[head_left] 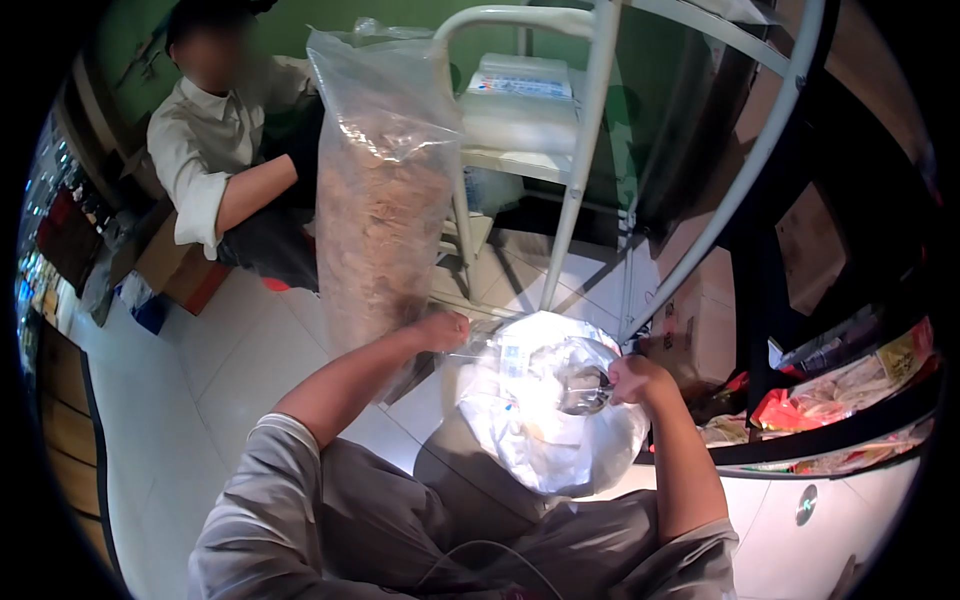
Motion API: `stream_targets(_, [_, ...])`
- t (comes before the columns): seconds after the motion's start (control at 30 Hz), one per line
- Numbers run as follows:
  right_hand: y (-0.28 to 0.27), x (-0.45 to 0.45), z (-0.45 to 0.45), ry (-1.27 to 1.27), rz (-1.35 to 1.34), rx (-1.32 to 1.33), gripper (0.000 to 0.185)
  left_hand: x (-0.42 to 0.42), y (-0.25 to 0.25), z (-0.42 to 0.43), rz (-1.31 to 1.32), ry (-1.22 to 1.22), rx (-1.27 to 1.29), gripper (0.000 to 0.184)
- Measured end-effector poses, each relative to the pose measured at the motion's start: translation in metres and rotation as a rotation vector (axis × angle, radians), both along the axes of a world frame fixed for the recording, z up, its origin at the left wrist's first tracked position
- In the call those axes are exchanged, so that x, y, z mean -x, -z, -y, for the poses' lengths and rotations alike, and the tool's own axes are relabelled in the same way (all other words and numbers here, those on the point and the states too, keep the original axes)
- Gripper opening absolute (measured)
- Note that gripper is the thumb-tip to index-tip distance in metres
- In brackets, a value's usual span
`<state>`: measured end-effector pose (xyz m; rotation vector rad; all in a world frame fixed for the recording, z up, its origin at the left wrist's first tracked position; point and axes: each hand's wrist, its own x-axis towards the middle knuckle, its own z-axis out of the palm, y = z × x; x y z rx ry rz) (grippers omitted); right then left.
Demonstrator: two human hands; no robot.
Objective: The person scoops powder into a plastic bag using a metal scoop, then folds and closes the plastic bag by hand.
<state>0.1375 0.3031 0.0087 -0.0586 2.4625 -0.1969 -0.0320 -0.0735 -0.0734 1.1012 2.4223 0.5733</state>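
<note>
An open white sack (500, 420) stands on the floor between my knees, its inside washed out by bright light. My right hand (638, 380) is closed around the end of a shiny metal scoop (583, 392), which is over the sack's mouth. On the other side, my left hand (440, 331) is closed on what looks like a small clear plastic bag (482, 337) at the sack's left rim. The bag's contents are too glared to make out. Just beyond my left forearm rises a tall clear bag (380, 200) filled with brown, flaky pieces.
Another person (215, 150) sits at the back left, behind the tall bag. A white metal step ladder (570, 200) stands ahead, with packs of plastic bags (520, 110) on its step. Cardboard boxes (170, 260) are at left; a shelf with packaged goods (840, 390) is at right.
</note>
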Motion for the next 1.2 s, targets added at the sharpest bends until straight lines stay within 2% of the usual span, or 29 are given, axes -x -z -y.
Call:
stream_targets(0.03, [0.005, 0.002, -0.001, -0.027, 0.006, 0.002, 0.046, -0.003, -0.004, -0.002, 0.08, -0.034, -0.089, 0.018])
stream_targets(0.13, [0.008, 0.004, -0.008, -0.037, 0.038, 0.034, 0.047, -0.01, -0.011, -0.007, 0.131, -0.136, -0.081, 0.016])
stream_targets(0.37, [0.005, 0.0, -0.008, -0.047, 0.029, 0.037, 0.046, -0.014, -0.009, -0.013, -0.012, -0.153, -0.164, 0.016])
stream_targets(0.47, [0.01, -0.003, -0.01, -0.058, -0.006, 0.022, 0.045, -0.021, -0.031, -0.017, 0.079, -0.166, -0.21, 0.015])
stream_targets(0.7, [-0.005, -0.01, -0.01, -0.03, 0.039, -0.02, 0.045, -0.022, -0.034, -0.026, 0.176, -0.121, -0.305, 0.009])
stream_targets(0.77, [0.002, -0.009, -0.022, 0.012, 0.138, 0.031, 0.045, -0.025, -0.037, -0.03, 0.187, -0.107, -0.296, 0.007])
stream_targets(0.8, [0.02, -0.004, -0.033, 0.01, 0.129, 0.027, 0.045, -0.028, -0.036, -0.032, 0.235, -0.124, -0.375, 0.006])
stream_targets(0.87, [0.078, -0.004, -0.057, -0.204, 0.022, 0.107, 0.031, -0.034, -0.047, -0.038, 0.298, -0.143, -0.433, 0.007])
stream_targets(0.9, [0.075, -0.014, -0.057, -0.231, 0.009, 0.108, 0.031, -0.04, -0.059, -0.039, 0.307, -0.158, -0.414, 0.01])
stream_targets(0.97, [0.05, -0.015, -0.046, 1.305, -0.368, 0.706, 0.032, -0.022, -0.009, -0.037, 0.285, -0.125, -0.541, 0.013])
stream_targets(1.0, [0.064, -0.012, -0.056, 0.923, -0.066, 0.467, 0.032, -0.017, 0.003, -0.036, -0.223, -0.016, -0.564, 0.015])
stream_targets(1.03, [0.079, -0.009, -0.067, 0.317, 0.125, 0.136, 0.032, -0.027, -0.024, -0.039, 0.081, -0.136, -0.535, 0.006])
stream_targets(1.07, [0.094, -0.005, -0.078, -0.143, 0.159, 0.026, 0.032, -0.028, -0.02, -0.041, 0.178, -0.217, -0.609, 0.011])
stream_targets(1.1, [0.026, -0.017, -0.042, 0.196, 0.192, 0.137, 0.032, -0.021, -0.002, -0.043, 0.08, -0.306, -0.554, 0.017])
stream_targets(1.13, [0.029, -0.011, -0.044, 0.307, 0.251, 0.202, 0.033, -0.03, -0.018, -0.043, -0.035, -0.408, -0.507, 0.028])
stream_targets(1.17, [0.038, -0.014, -0.051, 0.431, 0.319, 0.266, 0.034, -0.028, -0.018, -0.04, -0.055, -0.419, -0.518, 0.028])
stream_targets(1.2, [0.04, -0.013, -0.05, 0.414, 0.303, 0.263, 0.034, -0.032, -0.02, -0.04, 0.01, -0.508, -0.459, 0.036])
